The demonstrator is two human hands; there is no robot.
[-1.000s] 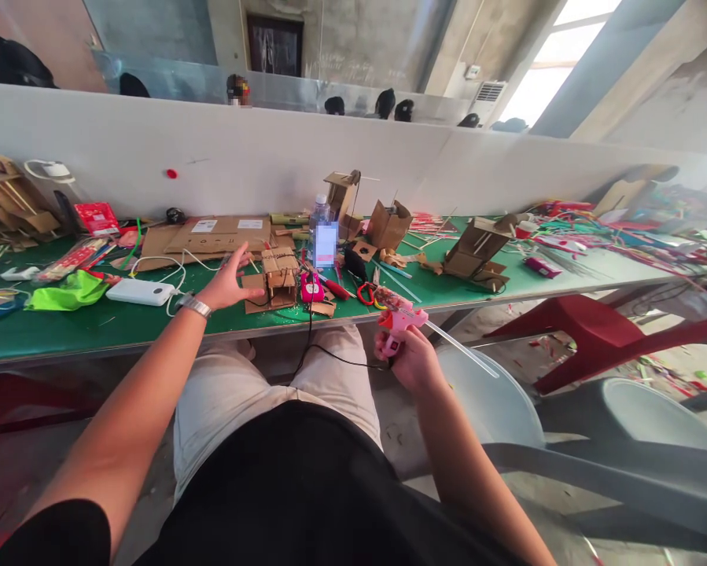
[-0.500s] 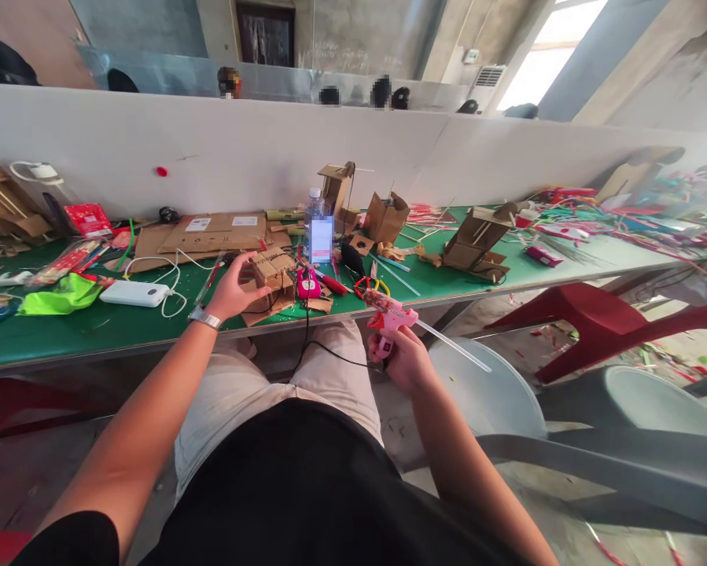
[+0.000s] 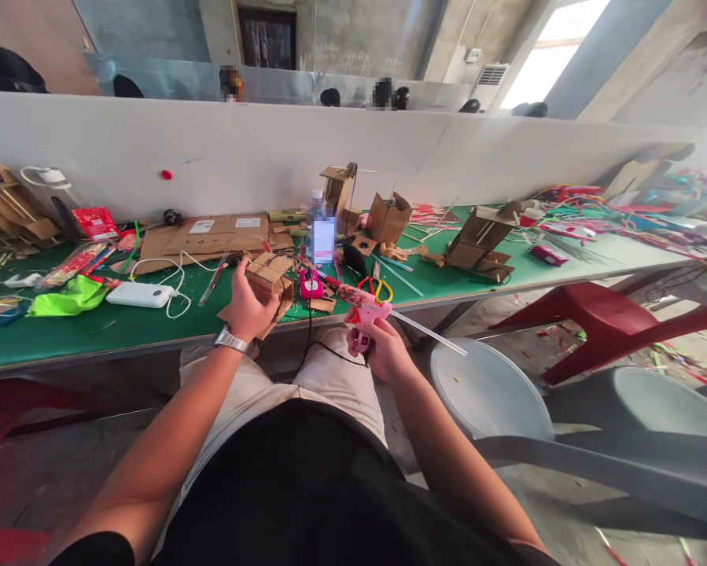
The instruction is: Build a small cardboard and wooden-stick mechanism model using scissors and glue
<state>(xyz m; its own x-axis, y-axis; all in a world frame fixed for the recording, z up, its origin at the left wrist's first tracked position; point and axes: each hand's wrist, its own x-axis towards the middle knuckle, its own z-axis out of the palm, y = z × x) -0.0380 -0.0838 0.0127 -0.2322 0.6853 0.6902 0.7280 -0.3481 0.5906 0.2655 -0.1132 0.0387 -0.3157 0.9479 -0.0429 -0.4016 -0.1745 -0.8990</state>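
My left hand (image 3: 252, 308) grips a small cardboard box model (image 3: 270, 271) from its left side, tilting it at the table's front edge. In my right hand (image 3: 385, 346) is a pink hot glue gun (image 3: 370, 313), held over my lap by its handle. A clear glue stick (image 3: 429, 332) sticks out of its back end, and its nozzle points up and left, towards the box. A pink socket block (image 3: 311, 284) with a black cord lies just right of the box. Behind the glue gun are scissors with red and yellow handles (image 3: 382, 291).
On the green table (image 3: 93, 334) are a white power bank (image 3: 139, 294) with cables, flat cardboard (image 3: 217, 236), a phone (image 3: 323, 238) leaning on a water bottle (image 3: 317, 206), and another cardboard model (image 3: 480, 240). A grey stool (image 3: 488, 389) stands at my right.
My left hand has reached to the box, taken hold of it and tilted it towards me. My right hand has brought the glue gun slightly left, nearer the box.
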